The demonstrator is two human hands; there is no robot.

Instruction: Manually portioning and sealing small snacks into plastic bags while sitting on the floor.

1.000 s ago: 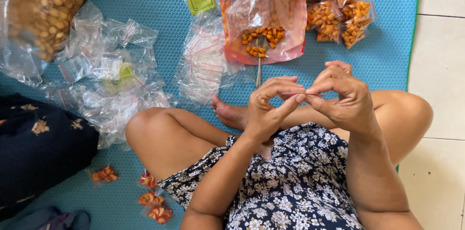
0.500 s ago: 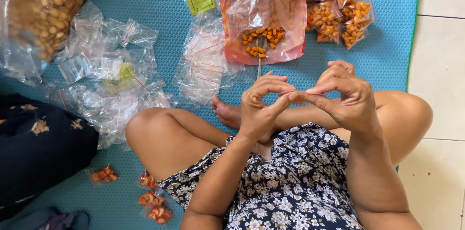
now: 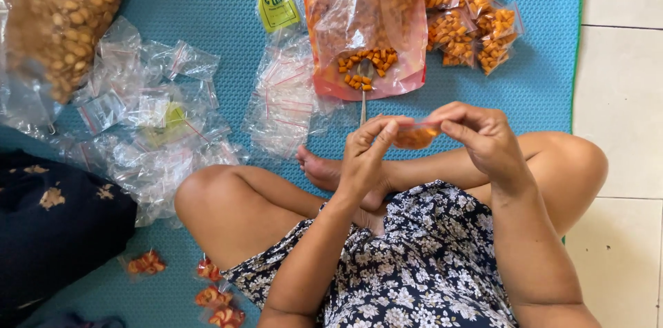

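Note:
A small clear zip bag of orange snack pieces [image 3: 415,136] hangs between my two hands above my crossed legs. My left hand [image 3: 364,157] pinches the bag's top edge at its left end with thumb and fingers. My right hand [image 3: 478,136] pinches the same top edge at its right end. Ahead on the blue mat [image 3: 228,17] lies a large open bag of orange snacks [image 3: 362,17] with a metal spoon [image 3: 362,97] sticking out of its mouth.
Several filled small bags [image 3: 469,17] are piled at the back right. Empty clear zip bags [image 3: 286,93] lie in heaps at centre and left [image 3: 148,121]. A big bag of pale nuts [image 3: 65,3] sits far left. Small red-snack packets [image 3: 210,293] lie by my left knee. White tiles [image 3: 621,59] border the mat.
My hands have lowered slightly and spread along the bag's top edge, and the filled bag now shows hanging between them. The view shifted a little downward.

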